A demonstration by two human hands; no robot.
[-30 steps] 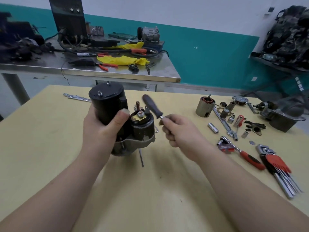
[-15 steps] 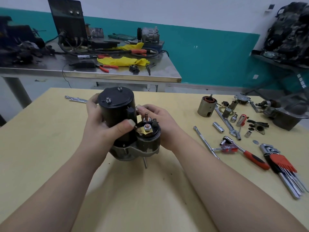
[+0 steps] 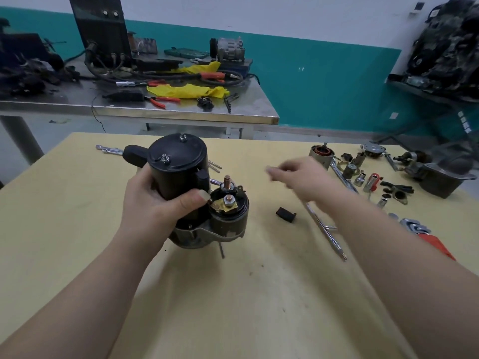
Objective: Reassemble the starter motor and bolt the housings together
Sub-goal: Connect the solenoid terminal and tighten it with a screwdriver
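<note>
The starter motor [image 3: 193, 193] stands upright on the tabletop [image 3: 77, 229], its long axis vertical, with the black round end cap facing up and the grey nose housing at the bottom. Two stud ends with nuts show on that cap, so the through-bolts look at least started; I cannot tell whether they are tight. The solenoid sits just right of the motor body, its copper terminal stud and nut facing up.

The left hand [image 3: 158, 200] is the nearer one: it grips the motor body from the left, fingers wrapped behind and the thumb pressed across the front, touching the solenoid's rim. It steadies the motor against the tabletop.

The right hand [image 3: 305, 180] is well apart from the motor, to its right and above the tabletop, blurred. Its fingers appear loosely curled and I see nothing in them, though the blur leaves the fingertips uncertain. It lies between the motor and the scatter of sockets and loose parts [image 3: 363, 174] farther right.

A small black piece [image 3: 286, 214] lies on the tabletop right of the motor, below the right hand, and a long chrome driver [image 3: 325, 229] lies just beyond it. Judging by that, the next reach is rightward and falls to the right hand while the left keeps the motor vertical.
</note>
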